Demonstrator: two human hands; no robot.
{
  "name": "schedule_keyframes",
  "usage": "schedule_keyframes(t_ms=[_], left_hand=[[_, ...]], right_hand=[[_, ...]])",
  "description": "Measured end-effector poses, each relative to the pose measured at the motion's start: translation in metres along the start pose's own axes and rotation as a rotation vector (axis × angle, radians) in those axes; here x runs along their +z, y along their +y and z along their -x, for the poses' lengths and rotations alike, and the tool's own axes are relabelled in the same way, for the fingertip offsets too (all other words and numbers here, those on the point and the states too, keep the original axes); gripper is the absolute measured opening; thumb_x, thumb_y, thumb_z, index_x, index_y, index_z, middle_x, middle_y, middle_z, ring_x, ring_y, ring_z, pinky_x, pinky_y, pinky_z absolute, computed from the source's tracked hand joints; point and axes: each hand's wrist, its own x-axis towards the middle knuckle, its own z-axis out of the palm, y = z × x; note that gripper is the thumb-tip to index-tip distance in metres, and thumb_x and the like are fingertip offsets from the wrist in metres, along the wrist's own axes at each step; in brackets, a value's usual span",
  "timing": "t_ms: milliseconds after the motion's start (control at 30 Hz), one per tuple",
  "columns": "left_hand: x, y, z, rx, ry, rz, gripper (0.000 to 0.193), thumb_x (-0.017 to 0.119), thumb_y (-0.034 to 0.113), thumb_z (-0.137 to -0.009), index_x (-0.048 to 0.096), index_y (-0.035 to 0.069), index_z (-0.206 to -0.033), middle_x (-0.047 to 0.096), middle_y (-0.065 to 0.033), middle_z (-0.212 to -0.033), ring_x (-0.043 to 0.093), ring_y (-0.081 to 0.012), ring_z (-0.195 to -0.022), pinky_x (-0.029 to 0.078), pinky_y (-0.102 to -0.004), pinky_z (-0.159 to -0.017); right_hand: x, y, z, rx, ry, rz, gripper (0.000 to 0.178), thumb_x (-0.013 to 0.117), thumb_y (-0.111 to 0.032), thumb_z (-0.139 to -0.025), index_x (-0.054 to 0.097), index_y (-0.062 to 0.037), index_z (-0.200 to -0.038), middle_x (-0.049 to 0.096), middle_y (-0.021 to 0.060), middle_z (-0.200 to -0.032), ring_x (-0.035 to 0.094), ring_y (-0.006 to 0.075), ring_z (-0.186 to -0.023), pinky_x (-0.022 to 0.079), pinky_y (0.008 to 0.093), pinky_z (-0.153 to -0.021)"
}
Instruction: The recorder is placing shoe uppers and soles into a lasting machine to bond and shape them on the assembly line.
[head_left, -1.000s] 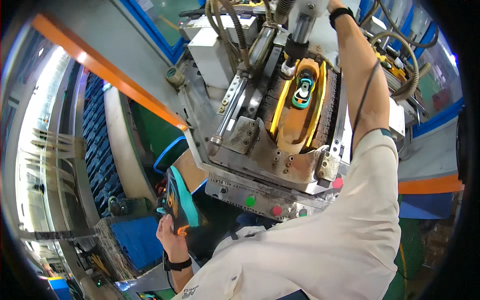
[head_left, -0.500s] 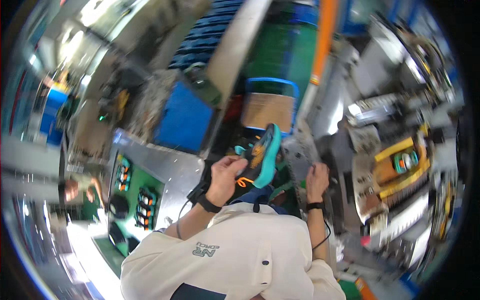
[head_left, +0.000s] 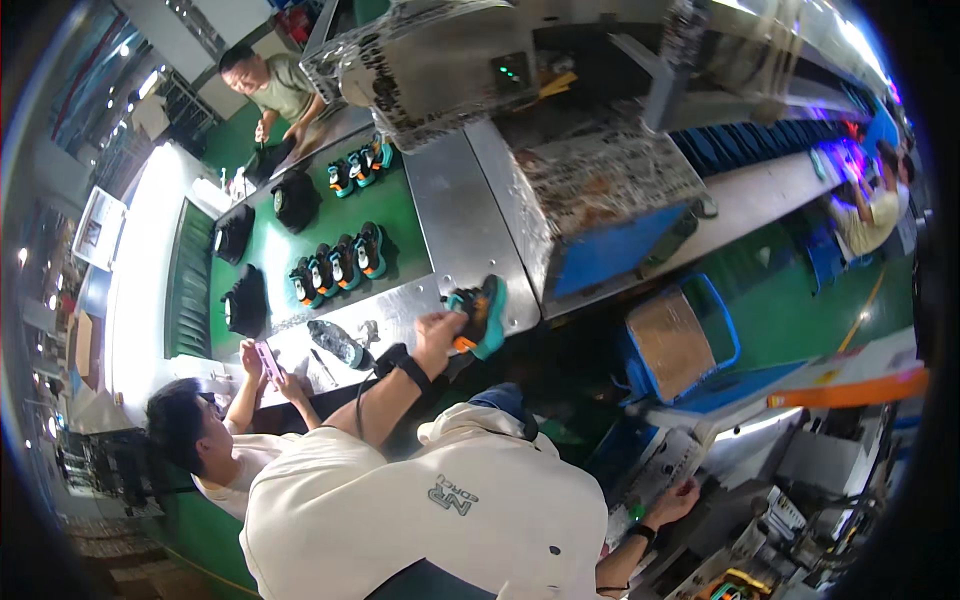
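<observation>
My left hand [head_left: 437, 338] pinches a small black and orange shoe [head_left: 481, 316] with a teal sole. The shoe is held upright on its end by the corner of the metal worktable [head_left: 460, 215]. Low on the right, my right hand [head_left: 676, 503] has loosely parted fingers and holds nothing that I can see. It is beside the grey machinery [head_left: 765, 505]. Similar shoes [head_left: 338, 263] stand in a row on the green mat [head_left: 395, 205], with another group of shoes [head_left: 360, 168] farther back.
Black shoe pieces [head_left: 243, 300] and a clear plastic bottle [head_left: 337, 343] lie on the table. At the left, a person [head_left: 240, 450] holds a pink phone [head_left: 268, 361]; another person [head_left: 285, 95] is across the table. A wrapped machine [head_left: 610, 190] and a blue-framed chair [head_left: 675, 342] stand ahead.
My view has swung left toward the green-matted table. The shoe, still in my left hand, is now by the table corner. My right hand now shows lower and farther right.
</observation>
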Motion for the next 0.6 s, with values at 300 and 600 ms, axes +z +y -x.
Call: schedule_keyframes(t_ms=[300, 600], left_hand=[[-0.094, 0.016, -0.285, 0.275, 0.496, -0.619, 0.027, 0.069, 0.025, -0.074, 0.068, 0.000, -0.084, 0.068, -0.0187, -0.074, 0.068, -0.0311, -0.066, 0.052, -0.0433, -0.064], [-0.084, -0.026, -0.339, 0.355, 0.427, -0.634, 0.032, 0.067, 0.019, -0.080, 0.047, 0.003, -0.101, 0.061, -0.0239, -0.077, 0.062, -0.0460, -0.071, 0.048, -0.0529, -0.062]], right_hand=[[-0.026, -0.425, -0.175, -0.658, 0.018, -0.342, 0.016, 0.057, -0.010, -0.099, 0.061, 0.0046, -0.103, 0.063, 0.0093, -0.097, 0.057, 0.0161, -0.085, 0.049, 0.0285, -0.078], [0.067, -0.930, -0.190, -1.605, 0.007, -0.073, 0.023, 0.069, -0.004, -0.081, 0.066, -0.0018, -0.104, 0.066, 0.0130, -0.101, 0.065, 0.0295, -0.092, 0.052, 0.0366, -0.083]])
